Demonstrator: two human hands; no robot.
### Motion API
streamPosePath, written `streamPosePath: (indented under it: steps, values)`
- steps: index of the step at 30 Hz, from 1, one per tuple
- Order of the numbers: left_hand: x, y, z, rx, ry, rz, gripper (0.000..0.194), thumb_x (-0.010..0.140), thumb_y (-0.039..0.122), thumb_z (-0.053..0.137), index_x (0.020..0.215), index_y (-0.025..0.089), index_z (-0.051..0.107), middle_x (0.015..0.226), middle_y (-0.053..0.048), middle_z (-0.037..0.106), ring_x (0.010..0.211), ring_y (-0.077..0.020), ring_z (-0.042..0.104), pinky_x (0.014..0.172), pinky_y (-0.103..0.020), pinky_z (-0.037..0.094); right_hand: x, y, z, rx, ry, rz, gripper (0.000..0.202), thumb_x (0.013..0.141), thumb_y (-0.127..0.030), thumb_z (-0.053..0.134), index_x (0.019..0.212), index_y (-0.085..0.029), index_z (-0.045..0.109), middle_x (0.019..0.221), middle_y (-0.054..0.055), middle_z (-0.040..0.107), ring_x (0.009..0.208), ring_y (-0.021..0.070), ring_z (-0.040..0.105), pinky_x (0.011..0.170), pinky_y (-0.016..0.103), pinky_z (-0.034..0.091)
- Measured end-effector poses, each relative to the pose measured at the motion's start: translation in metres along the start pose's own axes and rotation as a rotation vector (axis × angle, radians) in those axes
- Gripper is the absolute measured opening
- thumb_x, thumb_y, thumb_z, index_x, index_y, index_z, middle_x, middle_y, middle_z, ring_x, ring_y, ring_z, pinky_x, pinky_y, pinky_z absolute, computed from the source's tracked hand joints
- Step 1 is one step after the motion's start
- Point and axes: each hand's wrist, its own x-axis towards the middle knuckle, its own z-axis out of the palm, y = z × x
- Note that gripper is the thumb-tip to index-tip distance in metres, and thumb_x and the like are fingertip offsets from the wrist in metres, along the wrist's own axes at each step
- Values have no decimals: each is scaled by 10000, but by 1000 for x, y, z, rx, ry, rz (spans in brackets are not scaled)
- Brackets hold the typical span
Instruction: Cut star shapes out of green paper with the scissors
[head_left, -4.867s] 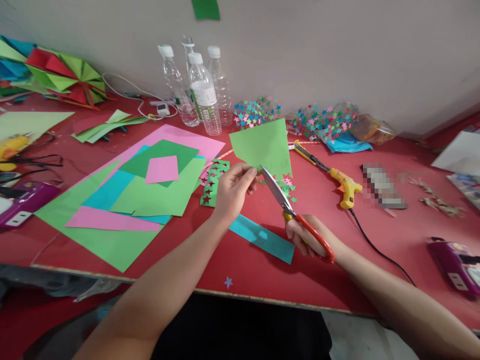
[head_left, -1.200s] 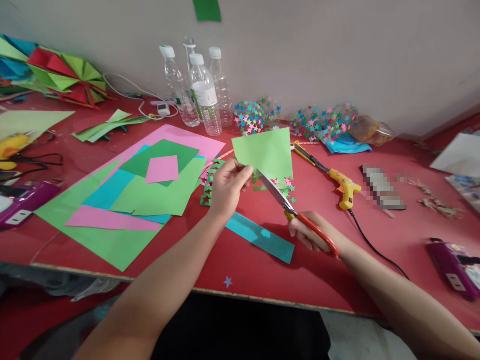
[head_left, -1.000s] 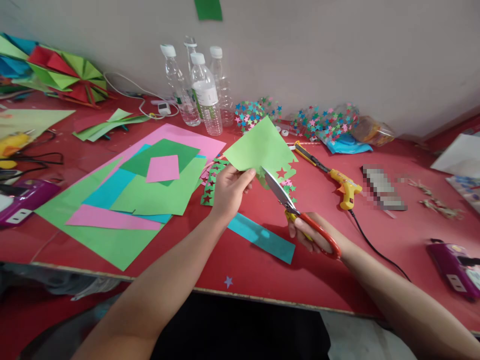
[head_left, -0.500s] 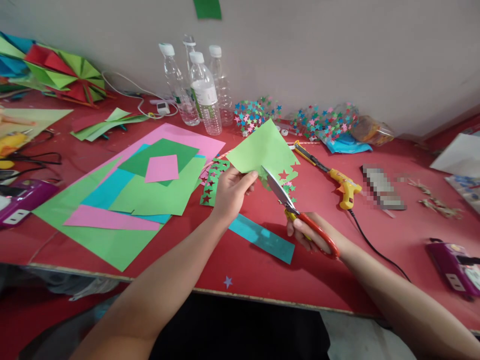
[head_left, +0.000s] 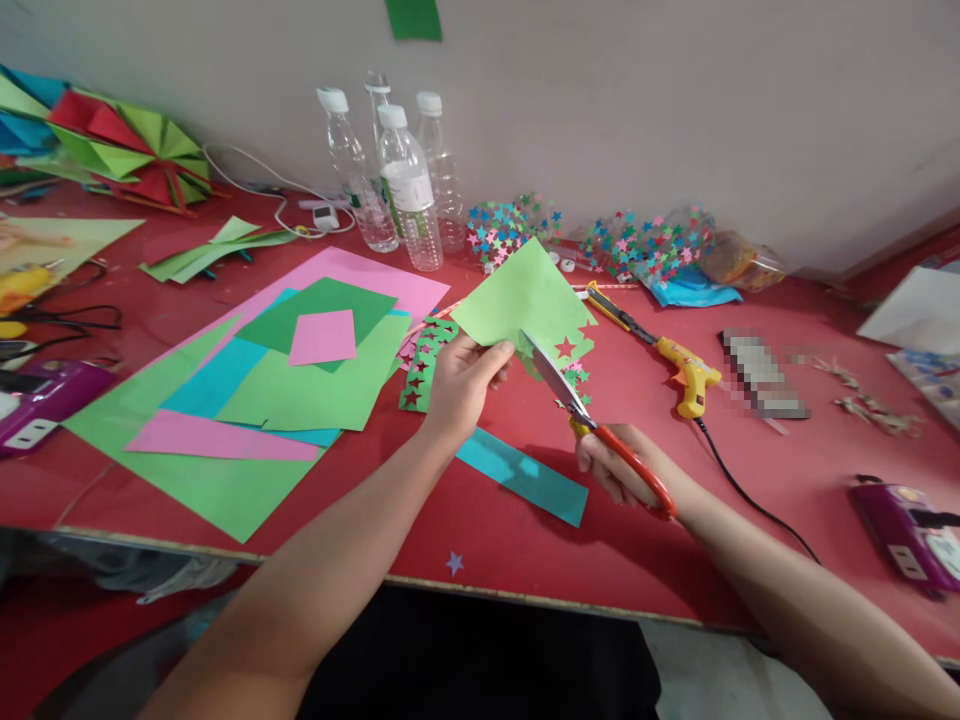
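Observation:
My left hand (head_left: 469, 380) pinches the lower left edge of a light green paper (head_left: 521, 290), whose right side has star-shaped cutouts. In my right hand (head_left: 622, 465) are scissors (head_left: 559, 380) with red and yellow handles; their blades reach the paper's lower edge beside my left thumb. Beneath my hands a blue paper strip (head_left: 529, 475) lies on the red table (head_left: 375, 520). Left of the light green paper is a green piece (head_left: 427, 365) with star holes. A small purple star (head_left: 454, 563) rests by the front edge.
Several clear bottles (head_left: 409, 190) stand by the wall. Coloured sheets (head_left: 247, 490) lie left. A box cutter (head_left: 611, 305), yellow glue gun (head_left: 690, 377) with cord, blurred dark object (head_left: 765, 375) and purple power strip (head_left: 904, 535) are right; star-filled clear containers (head_left: 514, 230) are behind.
The light green paper has tilted slightly to the left in my left hand. The scissors' handles have drawn closer together, and the blades look more closed at the paper's edge.

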Motion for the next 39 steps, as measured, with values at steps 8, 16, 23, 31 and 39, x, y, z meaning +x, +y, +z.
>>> streamPosePath:
  steps: [8,16,23,31,39]
  values:
    - [3,0,-3,24,-25,63,107,725,266,658,692,183,600,536,43,553,453,-58,485,414,-190,369,-2,-4,-1,14,-6,-5,430,838,-579,516,661,-187,507,373,-56,455,301,66,385,348,194,317]
    - [7,4,-5,61,-18,153,97,766,230,630,696,190,578,531,55,504,453,-55,461,412,-178,362,1,0,-3,-44,-48,-4,432,843,-571,513,646,-186,513,379,-55,457,303,67,398,338,191,312]
    - [5,6,-4,68,-50,159,141,802,294,642,724,191,587,552,49,521,465,-56,472,424,-181,370,2,2,0,7,-56,-37,452,828,-600,490,642,-189,501,369,-52,456,296,62,378,339,190,317]
    - [-2,6,0,103,-163,45,177,819,314,619,707,180,647,592,19,581,467,-51,459,403,-185,328,3,6,8,37,45,-17,394,830,-548,523,666,-191,489,390,-60,467,321,62,379,364,195,320]
    - [-1,8,0,112,-99,114,154,833,278,599,700,203,577,515,46,478,465,-74,439,434,-212,352,4,6,5,24,-5,-28,433,817,-594,547,678,-191,477,408,-59,474,338,67,391,378,200,334]
